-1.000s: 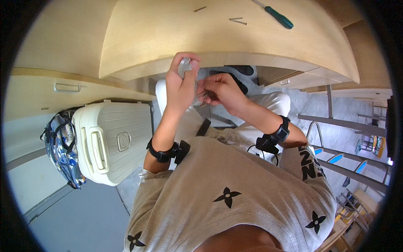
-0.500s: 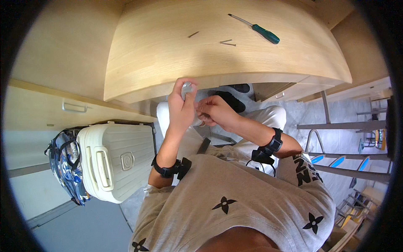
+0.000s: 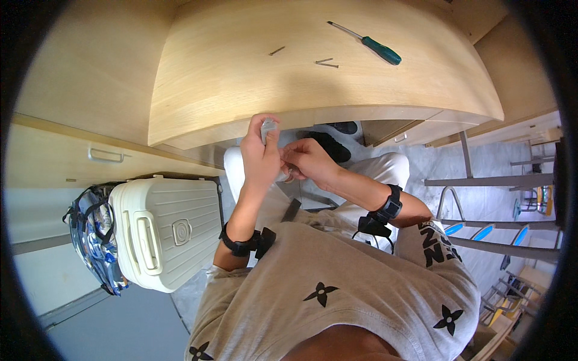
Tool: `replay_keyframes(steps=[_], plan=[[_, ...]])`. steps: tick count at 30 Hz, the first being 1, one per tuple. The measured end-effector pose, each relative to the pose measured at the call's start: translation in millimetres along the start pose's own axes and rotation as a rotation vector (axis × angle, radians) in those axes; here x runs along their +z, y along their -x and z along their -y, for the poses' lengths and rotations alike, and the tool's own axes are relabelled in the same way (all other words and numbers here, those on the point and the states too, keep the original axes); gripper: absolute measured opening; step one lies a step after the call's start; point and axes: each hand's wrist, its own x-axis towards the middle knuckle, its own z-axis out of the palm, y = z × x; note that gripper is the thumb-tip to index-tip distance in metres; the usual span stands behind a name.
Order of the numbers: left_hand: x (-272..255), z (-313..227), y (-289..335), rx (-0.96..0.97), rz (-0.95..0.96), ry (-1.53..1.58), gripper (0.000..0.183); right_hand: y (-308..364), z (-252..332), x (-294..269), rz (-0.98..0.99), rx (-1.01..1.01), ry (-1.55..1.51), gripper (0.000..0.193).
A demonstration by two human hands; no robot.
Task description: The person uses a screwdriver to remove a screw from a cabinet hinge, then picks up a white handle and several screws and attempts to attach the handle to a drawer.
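One translucent item (image 3: 268, 127) is clamped in my left hand (image 3: 259, 157), its top showing between thumb and fingers; its full form is hidden. My right hand (image 3: 314, 163), just beside at three o'clock, has its fingers curled in close; whether they clasp anything, I cannot tell. Principal hazard: the item is held over my white trousers (image 3: 394, 168), at the near edge of the desktop (image 3: 229, 78), so a slackened left grip or a sharp tug from the right could drop it. At twelve o'clock from the left hand lies a loose metal fastener (image 3: 277, 51), with two more fasteners (image 3: 328, 64) at one o'clock; a knocked desktop could set them rolling. Further out, between one and two o'clock, the screwdriver (image 3: 381, 50) lies unsecured, likewise liable to roll if jolted.
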Motion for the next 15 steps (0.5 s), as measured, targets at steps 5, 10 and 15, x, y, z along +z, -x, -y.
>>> replay_keyframes(steps=[5, 10, 15], plan=[[1, 5, -4, 0.103, -0.039, -0.078, 0.013, 0, -2, 3, -0.087, -0.169, 0.153, 0.009], [-8, -8, -25, 0.169, -0.009, -0.08, 0.015, 4, 16, 7, -0.035, -0.227, 0.097, 0.012], [-6, -38, -38, 0.21, 0.016, 0.009, 0.013, 1, 41, 7, 0.002, -0.125, -0.016, 0.022]])
